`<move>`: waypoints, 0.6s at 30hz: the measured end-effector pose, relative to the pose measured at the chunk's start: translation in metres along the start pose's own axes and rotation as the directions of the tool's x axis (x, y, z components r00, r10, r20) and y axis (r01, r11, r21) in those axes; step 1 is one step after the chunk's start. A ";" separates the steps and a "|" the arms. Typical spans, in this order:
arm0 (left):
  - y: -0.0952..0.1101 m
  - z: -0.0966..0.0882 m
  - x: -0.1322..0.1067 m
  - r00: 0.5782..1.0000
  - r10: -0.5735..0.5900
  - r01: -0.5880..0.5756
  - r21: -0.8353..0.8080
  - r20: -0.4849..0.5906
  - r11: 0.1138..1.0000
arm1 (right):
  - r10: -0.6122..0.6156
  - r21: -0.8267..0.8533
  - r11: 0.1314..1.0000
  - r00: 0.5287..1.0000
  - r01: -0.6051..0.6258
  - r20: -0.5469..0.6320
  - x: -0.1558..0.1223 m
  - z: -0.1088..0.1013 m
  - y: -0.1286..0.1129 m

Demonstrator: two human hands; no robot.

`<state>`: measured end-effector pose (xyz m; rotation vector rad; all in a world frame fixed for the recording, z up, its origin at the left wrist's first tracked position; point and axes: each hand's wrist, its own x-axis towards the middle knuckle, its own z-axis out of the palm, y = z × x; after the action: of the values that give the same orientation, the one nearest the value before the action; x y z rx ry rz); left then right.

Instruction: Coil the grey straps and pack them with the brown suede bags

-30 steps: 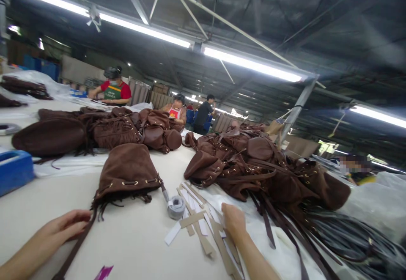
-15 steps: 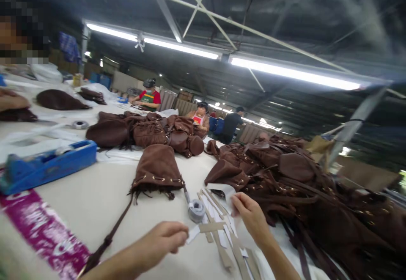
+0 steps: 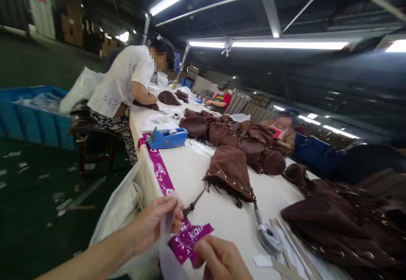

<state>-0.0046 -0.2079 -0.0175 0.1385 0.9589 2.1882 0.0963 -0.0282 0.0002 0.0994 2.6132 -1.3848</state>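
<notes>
Two hands up at the long white table [image 3: 215, 214], beside a brown suede fringed bucket bag [image 3: 230, 174] (grey tape roll [image 3: 269, 240] just right), the left hand [image 3: 152, 225] pinching a clear plastic sheet [image 3: 166, 263], the right hand [image 3: 218, 259] pinching its magenta printed strip [image 3: 187, 240]!

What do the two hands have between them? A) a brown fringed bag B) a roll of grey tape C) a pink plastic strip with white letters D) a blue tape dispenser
C. The pink plastic strip sits between the left hand and the right hand, its white letters showing.
</notes>
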 end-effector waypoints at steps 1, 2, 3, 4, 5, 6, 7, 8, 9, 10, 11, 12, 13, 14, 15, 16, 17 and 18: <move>0.012 -0.012 -0.007 0.999 0.047 -0.047 0.054 -0.013 0.997 | 0.053 0.021 0.998 0.996 -0.051 -0.077 0.013 -0.003 -0.005; 0.022 -0.023 -0.014 0.996 0.088 -0.085 0.123 -0.022 0.989 | 0.098 0.019 0.995 0.981 -0.096 -0.170 0.028 -0.006 -0.008; 0.029 -0.031 -0.019 0.992 0.122 -0.114 0.204 -0.026 0.972 | 0.130 -0.008 0.991 0.959 -0.137 -0.253 0.044 -0.008 -0.009; 0.034 -0.037 -0.024 0.989 0.147 -0.132 0.284 -0.029 0.950 | 0.150 -0.054 0.983 0.934 -0.177 -0.323 0.060 -0.009 -0.009; 0.037 -0.041 -0.027 0.987 0.160 -0.139 0.353 -0.033 0.925 | 0.158 -0.119 0.969 0.914 -0.216 -0.373 0.076 -0.009 -0.008; 0.038 -0.044 -0.030 0.985 0.166 -0.136 0.405 -0.039 0.904 | 0.152 -0.183 0.952 0.898 -0.245 -0.413 0.090 -0.007 -0.008; 0.039 -0.045 -0.031 0.985 0.168 -0.131 0.441 -0.046 0.888 | 0.139 -0.234 0.936 0.887 -0.262 -0.441 0.102 -0.004 -0.008; 0.038 -0.044 -0.031 0.984 0.169 -0.125 0.461 -0.055 0.879 | 0.123 -0.264 0.927 0.880 -0.267 -0.459 0.111 -0.001 -0.008; 0.037 -0.043 -0.031 0.983 0.169 -0.120 0.469 -0.065 0.875 | 0.110 -0.269 0.927 0.875 -0.261 -0.471 0.117 0.002 -0.008; 0.037 -0.041 -0.030 0.983 0.169 -0.115 0.474 -0.072 0.873 | 0.103 -0.250 0.936 0.873 -0.247 -0.477 0.120 0.004 -0.009; 0.036 -0.038 -0.029 0.983 0.170 -0.114 0.475 -0.077 0.873 | 0.103 -0.214 0.950 0.874 -0.228 -0.474 0.121 0.005 -0.008; 0.035 -0.036 -0.028 0.983 0.170 -0.114 0.474 -0.076 0.873 | 0.112 -0.165 0.964 0.877 -0.210 -0.467 0.119 0.004 -0.007; 0.034 -0.034 -0.026 0.983 0.168 -0.115 0.472 -0.071 0.874 | 0.122 -0.112 0.974 0.879 -0.195 -0.461 0.115 0.002 -0.005; 0.033 -0.033 -0.024 0.984 0.167 -0.117 0.467 -0.067 0.877 | 0.130 -0.069 0.981 0.879 -0.180 -0.459 0.111 -0.001 -0.001; 0.031 -0.032 -0.021 0.984 0.165 -0.117 0.458 -0.064 0.881 | 0.153 0.008 0.986 0.876 -0.168 -0.457 0.106 -0.005 0.003; 0.029 -0.031 -0.019 0.984 0.164 -0.118 0.445 -0.065 0.888 | 0.202 0.145 0.978 0.874 -0.153 -0.441 0.100 -0.009 0.007; 0.026 -0.031 -0.016 0.984 0.163 -0.119 0.428 -0.067 0.896 | 0.273 0.344 0.929 0.878 -0.135 -0.394 0.093 -0.012 0.012; 0.023 -0.030 -0.012 0.985 0.160 -0.118 0.410 -0.069 0.904 | 0.344 0.574 0.811 0.889 -0.118 -0.303 0.087 -0.014 0.016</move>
<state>-0.0200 -0.2445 -0.0212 0.3020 1.4958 2.1094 0.0115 -0.0101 -0.0212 0.8373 2.2641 -2.1422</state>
